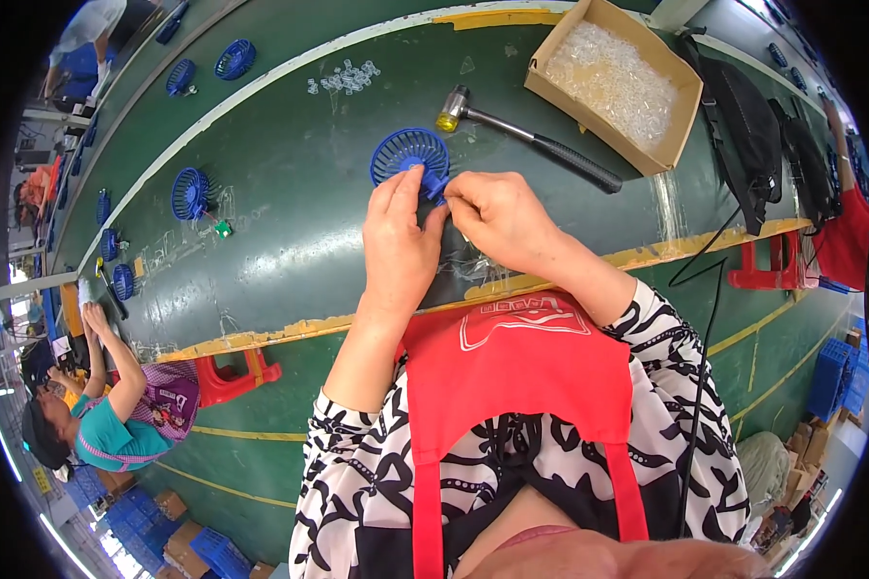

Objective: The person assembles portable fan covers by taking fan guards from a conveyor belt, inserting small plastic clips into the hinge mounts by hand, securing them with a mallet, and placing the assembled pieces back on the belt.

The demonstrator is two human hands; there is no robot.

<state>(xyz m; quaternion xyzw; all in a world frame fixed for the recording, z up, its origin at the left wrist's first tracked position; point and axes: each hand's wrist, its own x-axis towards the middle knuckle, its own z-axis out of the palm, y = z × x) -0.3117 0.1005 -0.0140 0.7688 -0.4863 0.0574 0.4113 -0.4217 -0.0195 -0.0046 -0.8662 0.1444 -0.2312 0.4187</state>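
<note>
A round blue plastic fan cage (407, 142) with radial ribs and a short neck lies tilted just above or on the green bench in front of me. My left hand (399, 241) is closed on its near side, with fingertips on the hub and the thumb by the neck. At the neck's right side, the fingers of my right hand (502, 214) are pinched together and close against it. Whatever small part they may hold is hidden by the fingertips. Beyond the cage and to its right lies a hammer (521, 133) with a yellow-tipped head and a black grip.
A cardboard box (603, 82) of small clear plastic pieces stands at the far right, beside a black bag (741, 125). Loose clear pieces (346, 77) lie farther back. Another blue fan cage (191, 194) with a green part sits left. A co-worker (116, 415) sits at far left.
</note>
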